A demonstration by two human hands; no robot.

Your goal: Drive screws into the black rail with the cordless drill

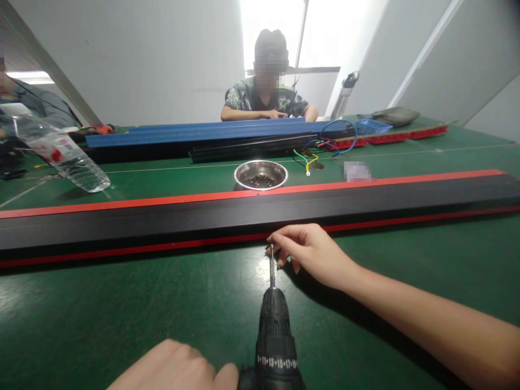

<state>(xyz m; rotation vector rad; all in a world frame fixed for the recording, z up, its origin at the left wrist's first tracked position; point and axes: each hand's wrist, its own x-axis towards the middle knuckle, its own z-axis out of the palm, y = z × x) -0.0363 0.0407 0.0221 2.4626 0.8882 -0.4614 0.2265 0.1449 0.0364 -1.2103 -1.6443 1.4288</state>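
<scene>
A black cordless drill [276, 341] points away from me, and its thin bit [272, 265] reaches the near red edge of a long black rail [244, 216] lying across the green table [122, 314]. My left hand [174, 371] sits at the bottom edge against the drill's body, apparently gripping it. The fingers of my right hand [312, 252] pinch at the bit's tip by the rail's edge. What lies between the fingertips is too small to make out.
Beyond the rail stand a steel bowl [260, 174] of small dark parts, a tilted plastic bottle [65, 157], blue rails [195, 131], coloured wires [320, 149] and a blue tray [371, 126]. A person [266, 92] sits across the table; another is at the far left [12, 97].
</scene>
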